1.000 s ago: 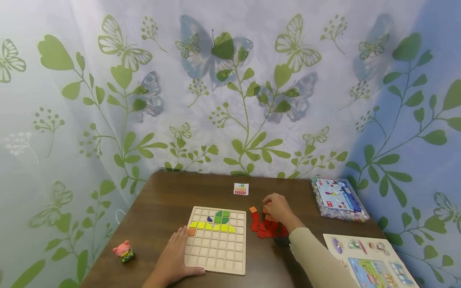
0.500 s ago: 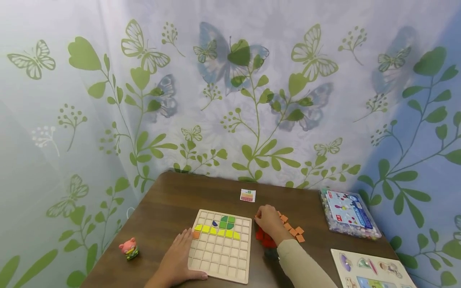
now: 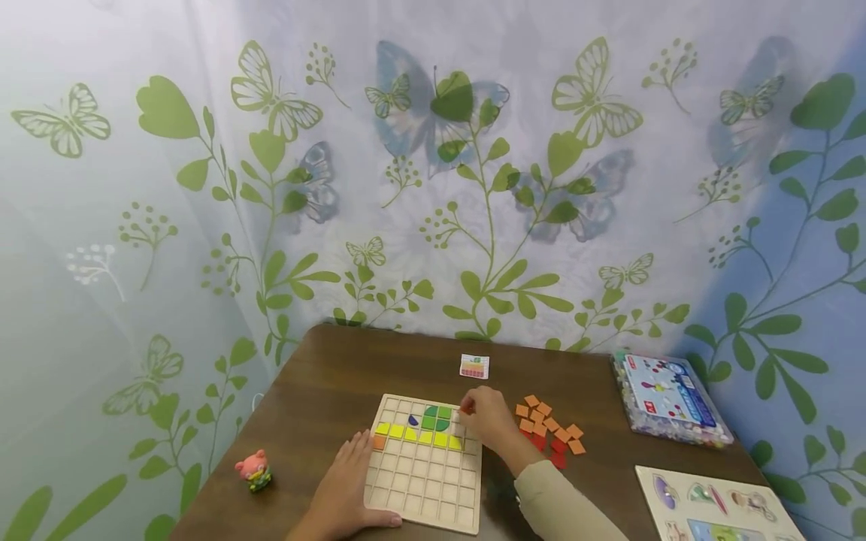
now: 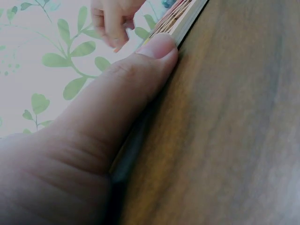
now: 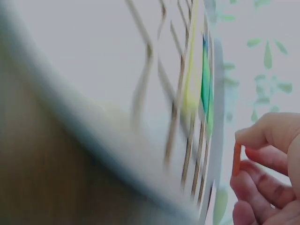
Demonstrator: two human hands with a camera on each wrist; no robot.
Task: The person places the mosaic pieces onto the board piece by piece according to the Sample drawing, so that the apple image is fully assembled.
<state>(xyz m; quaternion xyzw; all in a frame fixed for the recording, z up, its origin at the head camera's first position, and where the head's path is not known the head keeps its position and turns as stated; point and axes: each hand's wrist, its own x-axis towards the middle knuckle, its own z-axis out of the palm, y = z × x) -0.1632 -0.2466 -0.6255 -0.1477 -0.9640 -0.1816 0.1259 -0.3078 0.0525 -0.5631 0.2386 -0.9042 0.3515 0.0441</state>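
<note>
In the head view a wooden grid board [image 3: 421, 496] lies on the table. It bears a row of yellow tiles [image 3: 410, 433], green tiles [image 3: 443, 412], a blue piece [image 3: 413, 420] and one orange tile [image 3: 379, 442] at the left edge. My left hand [image 3: 343, 481] rests along the board's left side with straight fingers, its thumb [image 4: 126, 84] at the near edge. Over the board's upper right corner my right hand [image 3: 492, 422] pinches a thin orange square tile [image 5: 236, 158] between thumb and fingers, held up off the grid.
Loose orange tiles [image 3: 551, 424] and red tiles [image 3: 558, 459] lie right of the board. A small pattern card [image 3: 474, 366] is behind it. A pink-headed figurine [image 3: 254, 469] stands left. A box of beads [image 3: 670, 402] and a picture puzzle [image 3: 651, 481] are at the right.
My right hand has left the loose tiles and moved left over the board with an orange tile. The orange tiles are now spread out. My left hand stays at the board.
</note>
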